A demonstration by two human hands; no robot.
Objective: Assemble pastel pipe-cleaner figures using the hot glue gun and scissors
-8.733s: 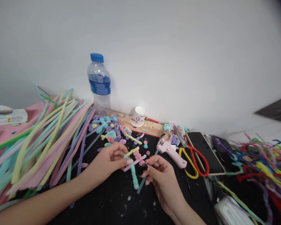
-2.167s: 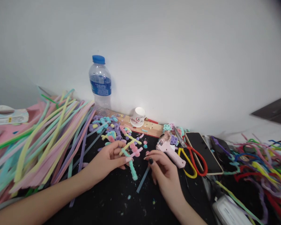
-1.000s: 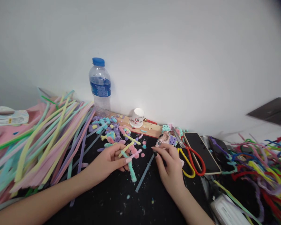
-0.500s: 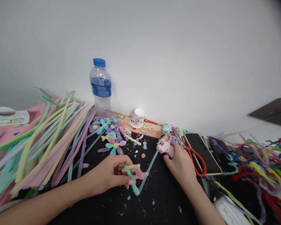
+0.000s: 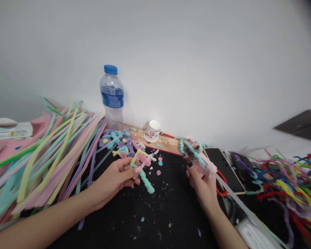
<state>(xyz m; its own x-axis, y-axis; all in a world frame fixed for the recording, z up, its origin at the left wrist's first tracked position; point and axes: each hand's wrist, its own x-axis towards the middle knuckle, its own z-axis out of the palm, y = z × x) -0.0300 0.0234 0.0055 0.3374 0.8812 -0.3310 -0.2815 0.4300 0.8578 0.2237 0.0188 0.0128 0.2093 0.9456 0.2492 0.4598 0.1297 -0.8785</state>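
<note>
My left hand (image 5: pixel 116 178) pinches a small pipe-cleaner piece (image 5: pixel 146 181) with a mint-green stem and yellow, pink and lilac parts at its top. In my right hand (image 5: pixel 203 188) is a pink hot glue gun (image 5: pixel 208 166), raised off the table and blurred by motion. A long pale glue stick (image 5: pixel 237 197) sticks out of its back, toward the lower right. The gun's nozzle end is smeared, and the hand partly hides its grip. Fuzzy pipe-cleaner flowers (image 5: pixel 116 135) lie just beyond my left hand. Red-handled scissors (image 5: pixel 221 190) show partly behind my right hand.
A bundle of pastel pipe cleaners (image 5: pixel 54 162) covers the left side. Along the wall stand a blue-capped bottle (image 5: pixel 112 97) and a paper cup (image 5: pixel 152 131). A phone (image 5: pixel 224 169) lies at right, beside tangled bright pipe cleaners (image 5: pixel 290 193). Scraps dot the black mat (image 5: pixel 171 214).
My right hand has lifted the glue gun off the table and turned it, its stick now trailing to the right. My left hand has moved up and left with the pipe-cleaner piece.
</note>
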